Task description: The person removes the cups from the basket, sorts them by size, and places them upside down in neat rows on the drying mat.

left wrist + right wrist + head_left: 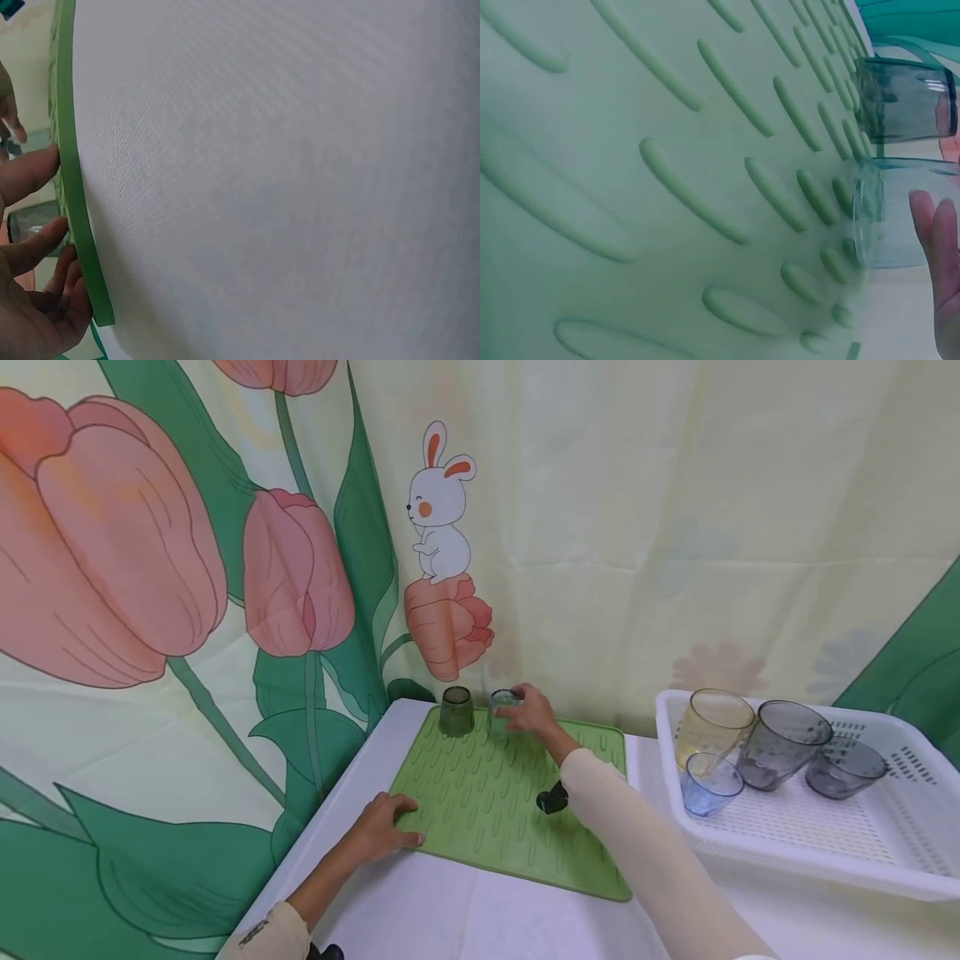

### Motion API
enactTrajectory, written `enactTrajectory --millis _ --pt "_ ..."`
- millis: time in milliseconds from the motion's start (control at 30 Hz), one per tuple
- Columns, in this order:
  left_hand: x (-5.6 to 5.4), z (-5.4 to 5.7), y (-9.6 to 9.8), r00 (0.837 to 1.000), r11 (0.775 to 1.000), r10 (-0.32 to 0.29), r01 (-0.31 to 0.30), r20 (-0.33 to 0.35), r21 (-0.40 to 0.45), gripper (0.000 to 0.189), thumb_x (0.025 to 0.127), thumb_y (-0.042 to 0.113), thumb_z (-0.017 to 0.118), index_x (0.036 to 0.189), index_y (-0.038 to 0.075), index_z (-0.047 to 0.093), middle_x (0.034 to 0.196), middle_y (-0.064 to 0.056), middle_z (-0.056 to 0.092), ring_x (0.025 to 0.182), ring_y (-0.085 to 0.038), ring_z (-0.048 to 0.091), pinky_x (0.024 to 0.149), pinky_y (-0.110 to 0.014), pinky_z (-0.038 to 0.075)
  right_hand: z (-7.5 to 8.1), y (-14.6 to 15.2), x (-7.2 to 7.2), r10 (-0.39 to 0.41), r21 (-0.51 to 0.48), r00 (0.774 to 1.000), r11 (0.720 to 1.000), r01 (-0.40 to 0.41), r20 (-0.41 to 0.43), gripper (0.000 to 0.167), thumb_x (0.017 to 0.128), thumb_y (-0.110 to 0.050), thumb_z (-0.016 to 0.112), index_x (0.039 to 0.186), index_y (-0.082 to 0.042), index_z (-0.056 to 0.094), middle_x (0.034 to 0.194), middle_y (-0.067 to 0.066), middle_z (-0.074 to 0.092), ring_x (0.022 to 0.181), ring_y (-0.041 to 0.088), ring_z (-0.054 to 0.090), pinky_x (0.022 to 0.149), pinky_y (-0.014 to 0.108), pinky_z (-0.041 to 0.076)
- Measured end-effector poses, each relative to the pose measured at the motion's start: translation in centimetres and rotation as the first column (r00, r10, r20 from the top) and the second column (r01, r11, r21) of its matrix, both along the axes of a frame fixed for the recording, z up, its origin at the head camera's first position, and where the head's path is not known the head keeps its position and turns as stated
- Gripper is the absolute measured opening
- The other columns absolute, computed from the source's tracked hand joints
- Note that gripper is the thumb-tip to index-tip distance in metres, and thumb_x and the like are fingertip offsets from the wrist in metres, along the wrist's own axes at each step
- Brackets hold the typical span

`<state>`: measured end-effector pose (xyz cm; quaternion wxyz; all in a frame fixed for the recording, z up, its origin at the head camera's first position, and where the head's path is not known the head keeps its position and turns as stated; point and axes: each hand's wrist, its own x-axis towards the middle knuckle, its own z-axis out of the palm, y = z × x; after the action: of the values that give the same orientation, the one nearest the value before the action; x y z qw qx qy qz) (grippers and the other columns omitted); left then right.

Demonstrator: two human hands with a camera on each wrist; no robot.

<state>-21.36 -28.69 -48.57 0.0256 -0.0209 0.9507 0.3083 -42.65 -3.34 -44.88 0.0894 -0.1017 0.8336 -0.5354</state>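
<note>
The right hand (531, 708) holds a clear glass (891, 214), its fingers against the side, near the back edge of a green mat (480, 810). The glass's open rim faces the mat; whether it touches cannot be told for sure. The left hand (375, 828) rests at the near left corner of the mat, thumb and forefinger spread apart, fingertips touching the edge and top.

Just to the left of the clear glass, a dark glass (457, 712) stands upside down on the mat, its wider end downward. The two stand side by side with a small gap between them. Raised oblong ridges cover the mat, which lies on a surface (480, 918) spread with white cloth. Both arms wear pale sleeves, and a small black device (552, 798) shows beside the right wrist.

To the right of the mat is a white plastic basket (922, 883) with slotted walls. In it, mouths upward, are an amber glass (708, 714), a small blue glass (712, 789) in front of it, a tall grey glass (780, 747) that leans, and a low grey glass (843, 772). Behind everything hangs a cream curtain (585, 527) printed with large pink tulips and a white rabbit on a carrot.
</note>
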Motion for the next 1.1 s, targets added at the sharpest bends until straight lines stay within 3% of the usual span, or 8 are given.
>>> enactTrajectory --millis 100,400,633,833,1100 --pt "0.01 0.04 0.01 1.000 1.000 0.001 -0.001 0.003 0.003 0.052 0.076 0.020 0.088 0.121 0.004 0.066 0.111 -0.012 0.055 0.105 -0.026 0.055 0.092 -0.046 0.047 0.03 -0.11 -0.08 0.009 -0.018 1.000 1.000 -0.009 0.009 0.060 0.090 -0.020 0.077 0.139 -0.002 0.047 0.134 0.021 0.054 0.092 0.033 0.074 0.077 0.036 0.061" --pt "-0.01 -0.47 -0.20 1.000 1.000 0.004 -0.004 -0.003 0.012 0.051 0.076 0.021 0.088 0.120 0.004 0.066 0.110 -0.012 0.055 0.105 -0.025 0.054 0.092 -0.044 0.046 0.02 -0.33 -0.29 0.039 -0.002 0.999 0.999 -0.039 -0.011 0.065 0.087 -0.012 0.078 0.141 -0.001 0.044 0.139 0.022 0.051 0.075 0.023 0.073 0.076 0.038 0.062" --pt "-0.21 -0.69 -0.17 1.000 1.000 -0.003 0.003 -0.009 0.007 0.051 0.077 0.021 0.087 0.120 0.004 0.066 0.112 -0.011 0.056 0.106 -0.026 0.055 0.094 -0.045 0.047 -0.24 -0.27 -0.46 0.032 0.041 0.999 0.999 -0.031 -0.029 0.074 0.087 -0.013 0.079 0.147 0.000 0.037 0.147 0.023 0.047 0.072 0.023 0.073 0.066 0.029 0.061" --pt "-0.22 -0.62 0.03 1.000 1.000 0.006 -0.006 -0.007 0.019 0.051 0.076 0.020 0.088 0.120 0.004 0.067 0.112 -0.011 0.056 0.106 -0.025 0.055 0.094 -0.045 0.047 -0.04 -0.22 -0.19 0.041 0.074 0.998 0.997 -0.038 -0.037 0.067 0.087 -0.014 0.079 0.142 -0.001 0.042 0.142 0.022 0.049 0.076 0.026 0.073 0.067 0.029 0.060" --pt "-0.18 -0.45 -0.16 1.000 1.000 -0.013 0.013 -0.013 0.007 0.052 0.076 0.020 0.087 0.120 0.002 0.066 0.110 -0.012 0.056 0.103 -0.025 0.055 0.092 -0.045 0.047 -0.06 -0.10 -0.21 0.049 0.096 0.999 0.994 -0.047 -0.014 0.075 0.086 -0.019 0.080 0.147 -0.004 0.037 0.147 0.020 0.046 0.083 0.028 0.074 0.073 0.031 0.060"
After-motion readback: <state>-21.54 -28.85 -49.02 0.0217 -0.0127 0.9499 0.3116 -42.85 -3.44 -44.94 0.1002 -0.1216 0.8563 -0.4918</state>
